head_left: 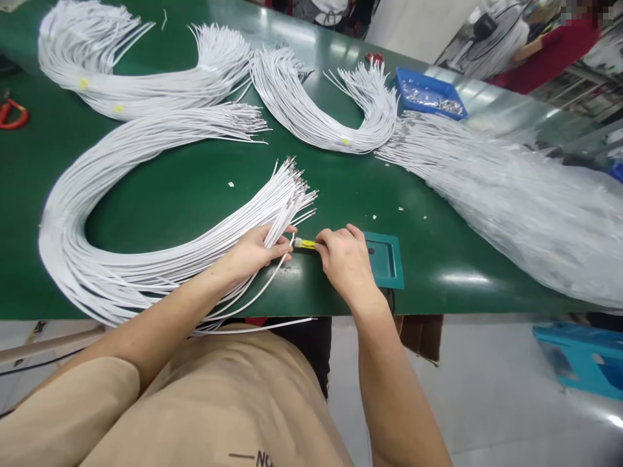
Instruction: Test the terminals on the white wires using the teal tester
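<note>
My left hand (257, 250) is closed around a few white wires at the right end of a large curved wire bundle (73, 194). Between my two hands is a small yellow piece (306, 244) with a whitish tip, which touches the wire end at my left fingertips. The fingers of my right hand (343, 256) pinch the other end of that yellow piece. Just beyond my right hand lies a shallow teal tray (393, 259), partly hidden by the hand. One loose wire (263, 327) hangs over the table's front edge.
More white wire bundles (160, 91) (316, 123) lie farther back on the green table (341, 188). A blue bin (428, 94) with small parts stands behind a plastic-wrapped bundle (525, 201) at the right. Red-handled pliers (13, 115) lie far left. A person in red (555, 55) is at the upper right.
</note>
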`<control>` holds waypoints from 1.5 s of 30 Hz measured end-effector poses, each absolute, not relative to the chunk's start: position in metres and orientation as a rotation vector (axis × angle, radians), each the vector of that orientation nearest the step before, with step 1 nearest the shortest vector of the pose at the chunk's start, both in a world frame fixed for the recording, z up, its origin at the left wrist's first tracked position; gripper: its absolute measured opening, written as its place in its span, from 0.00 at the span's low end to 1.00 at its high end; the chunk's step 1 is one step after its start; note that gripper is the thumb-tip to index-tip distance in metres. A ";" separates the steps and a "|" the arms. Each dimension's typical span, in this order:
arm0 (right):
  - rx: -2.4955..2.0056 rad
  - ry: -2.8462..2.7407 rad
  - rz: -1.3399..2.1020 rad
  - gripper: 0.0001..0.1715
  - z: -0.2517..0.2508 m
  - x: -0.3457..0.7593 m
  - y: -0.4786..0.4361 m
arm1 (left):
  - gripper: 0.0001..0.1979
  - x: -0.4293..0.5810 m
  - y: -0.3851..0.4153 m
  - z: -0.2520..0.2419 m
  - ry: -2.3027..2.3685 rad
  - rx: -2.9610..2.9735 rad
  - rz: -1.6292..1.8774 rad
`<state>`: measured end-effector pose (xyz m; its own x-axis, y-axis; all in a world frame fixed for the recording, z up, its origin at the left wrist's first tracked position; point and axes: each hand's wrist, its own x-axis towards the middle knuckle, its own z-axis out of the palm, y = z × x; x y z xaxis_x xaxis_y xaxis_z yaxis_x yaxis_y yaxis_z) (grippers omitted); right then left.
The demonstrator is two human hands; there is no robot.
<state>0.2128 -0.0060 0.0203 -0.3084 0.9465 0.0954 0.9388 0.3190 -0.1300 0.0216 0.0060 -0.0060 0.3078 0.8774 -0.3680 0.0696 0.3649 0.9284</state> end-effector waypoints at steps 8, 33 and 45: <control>-1.694 -2.425 0.107 0.05 0.019 0.213 -0.001 | 0.22 0.027 0.013 -0.009 1.260 1.171 0.619; -1.241 -2.622 0.198 0.11 0.001 0.137 -0.068 | 0.20 0.015 0.013 -0.011 1.163 1.079 0.706; -1.747 -2.070 0.772 0.14 0.024 0.132 -0.066 | 0.17 -0.007 -0.010 0.007 0.889 0.719 0.740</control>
<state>0.1318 -0.0657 0.0245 -0.1986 0.9753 -0.0962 0.8003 0.1047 -0.5903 -0.0072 -0.0096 0.0066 0.4280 0.8049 -0.4111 -0.2584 0.5449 0.7977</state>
